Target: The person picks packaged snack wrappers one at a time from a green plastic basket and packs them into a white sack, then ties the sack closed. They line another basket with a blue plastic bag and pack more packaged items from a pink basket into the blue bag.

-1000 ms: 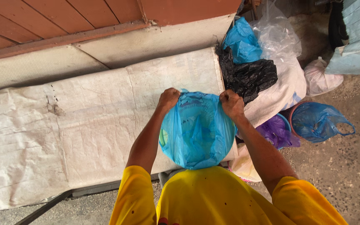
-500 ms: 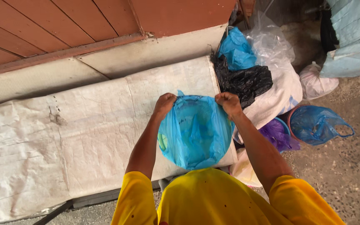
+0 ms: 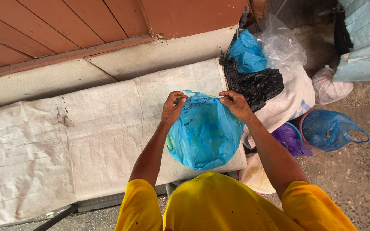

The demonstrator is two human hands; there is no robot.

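1. There is one view only, from a camera on the person's head, so no second view shares the scene.
2. It looks steeply down past the yellow shirt [image 3: 232, 205] at the near edge, close to the left hand [image 3: 172, 107] and right hand [image 3: 236, 104] at the centre.
3. It faces the far wooden wall [image 3: 86, 25] across the top, with the covered table [image 3: 65, 141] left and centre.
4. The gravel ground [image 3: 356, 179] and a pile of bags [image 3: 279, 85] fill the right side.

Both arms reach forward, left hand [image 3: 173, 107] and right hand [image 3: 235, 104] each pinched shut, level.
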